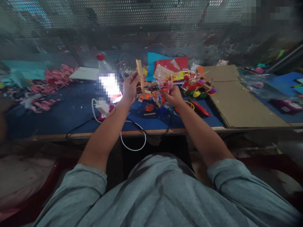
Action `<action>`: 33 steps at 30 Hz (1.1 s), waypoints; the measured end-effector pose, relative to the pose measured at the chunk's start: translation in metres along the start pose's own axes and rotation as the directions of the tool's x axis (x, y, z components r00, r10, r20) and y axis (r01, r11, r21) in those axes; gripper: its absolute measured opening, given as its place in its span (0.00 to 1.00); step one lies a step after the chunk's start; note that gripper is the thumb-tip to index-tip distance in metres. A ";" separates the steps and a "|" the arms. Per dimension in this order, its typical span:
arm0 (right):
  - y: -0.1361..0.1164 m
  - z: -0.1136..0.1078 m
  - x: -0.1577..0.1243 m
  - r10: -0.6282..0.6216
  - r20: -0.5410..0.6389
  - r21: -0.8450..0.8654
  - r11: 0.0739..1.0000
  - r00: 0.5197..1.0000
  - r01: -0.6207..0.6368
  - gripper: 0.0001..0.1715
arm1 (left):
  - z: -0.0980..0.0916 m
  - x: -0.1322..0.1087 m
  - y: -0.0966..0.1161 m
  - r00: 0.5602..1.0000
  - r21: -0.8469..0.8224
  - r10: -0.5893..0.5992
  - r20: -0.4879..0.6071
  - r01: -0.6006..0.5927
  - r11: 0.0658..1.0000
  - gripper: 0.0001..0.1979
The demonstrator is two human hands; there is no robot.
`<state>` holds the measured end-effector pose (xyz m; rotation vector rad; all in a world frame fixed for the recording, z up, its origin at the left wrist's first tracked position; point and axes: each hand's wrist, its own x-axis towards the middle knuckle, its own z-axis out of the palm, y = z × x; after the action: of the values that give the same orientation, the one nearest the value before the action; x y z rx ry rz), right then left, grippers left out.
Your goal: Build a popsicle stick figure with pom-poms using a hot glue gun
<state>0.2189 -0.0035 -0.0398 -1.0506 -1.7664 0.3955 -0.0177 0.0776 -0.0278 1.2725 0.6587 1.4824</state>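
Looks like a gluing job is going on here. The left hand [130, 88] is pinching a pale wooden strip [139, 71], thumb and fingers pressing on its upper half, and the strip is standing close to upright just right of those fingers. The right hand [175, 96] is wrapping around what's looking like a pink hot glue gun [169, 84], with its nozzle [155, 85] wearing a lump of grey gunk and pointing left at the strip. A red light [164, 90] is glowing by the right fingers. So the strip is sitting between the two hands, nozzle right beside it. Whether they're actually touching, I can't tell.

How far along? I'm guessing midway. Just beyond and right of the right hand, a heap of colorful pom-poms [196, 94] is lying on the blue worktop [71, 119], some of it seemingly joined to thin sticks, so I'm counting that as maybe done. The strip itself is looking unfinished to me, since it's being held up to the nozzle, and I'm not making out any glue on it. A loose craft stick [149, 114] is lying nearer the body, below the gap between the hands, and orange pieces [149, 107] are lying around the strip's lower end, so those are probably waiting their turn.
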 end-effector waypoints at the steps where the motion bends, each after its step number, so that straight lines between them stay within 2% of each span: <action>1: 0.001 0.000 0.000 -0.001 -0.005 0.006 1.000 1.000 0.001 0.41 | 0.000 0.000 -0.001 1.000 0.008 0.004 0.007 -0.005 1.000 0.29; 15: -0.002 0.000 0.002 -0.040 -0.070 0.059 0.997 0.997 0.044 0.39 | 0.002 -0.003 -0.003 0.993 0.043 0.016 0.115 -0.021 0.999 0.28; 23: 0.005 0.001 0.002 -0.022 -0.069 0.046 0.999 0.997 0.025 0.43 | 0.002 -0.004 -0.002 0.991 0.061 0.023 0.132 -0.032 0.998 0.28; 33: 0.008 0.001 0.001 -0.013 -0.087 0.039 0.999 0.996 0.017 0.42 | 0.002 -0.005 -0.001 0.991 0.062 -0.014 0.134 0.006 0.998 0.25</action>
<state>0.2216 0.0017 -0.0454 -1.0108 -1.6817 0.3688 -0.0162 0.0733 -0.0298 1.4006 0.6247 1.3638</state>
